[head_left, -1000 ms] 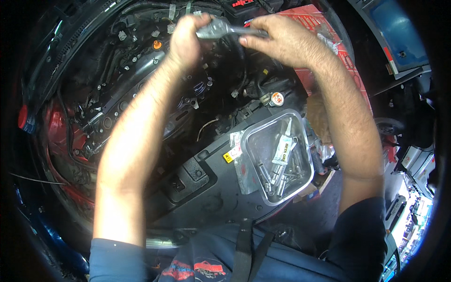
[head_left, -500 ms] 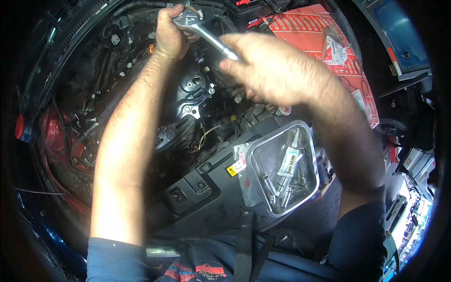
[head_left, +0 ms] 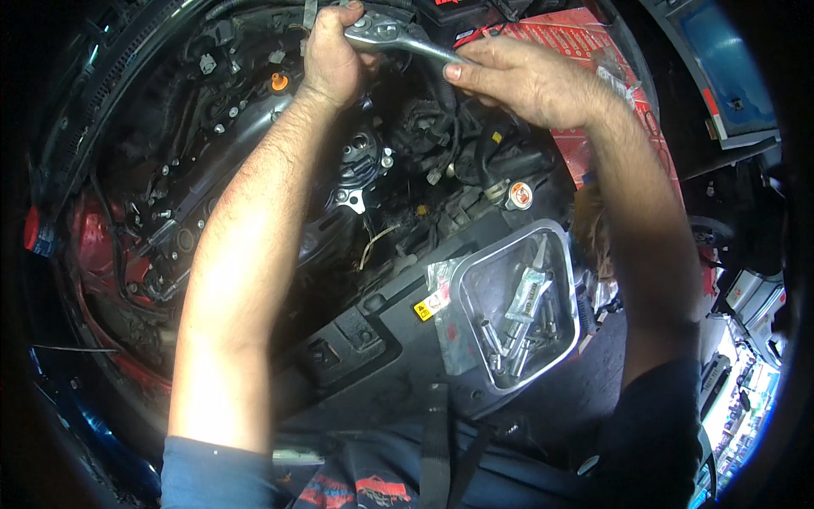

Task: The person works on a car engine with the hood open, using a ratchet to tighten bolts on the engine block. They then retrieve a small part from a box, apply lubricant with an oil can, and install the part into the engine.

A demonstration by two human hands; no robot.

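Work in hand: a ratchet wrench is set on a fastener deep in the engine bay.
Left hand: closed around the ratchet head, pressing it down.
Right hand: closed on the handle end, just right of the left hand.
Done: judging by the metal tray below the right forearm, sockets and small parts are already out.
Left: the fastener under the left hand looks not yet freed; it is hidden.

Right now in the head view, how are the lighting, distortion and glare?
Head view: strong fisheye with a black rim; the engine bay lies in deep shadow, while the left hand, right hand and ratchet are sharp and brightly lit; the metal tray throws mild glare; the lower right corner is overexposed.
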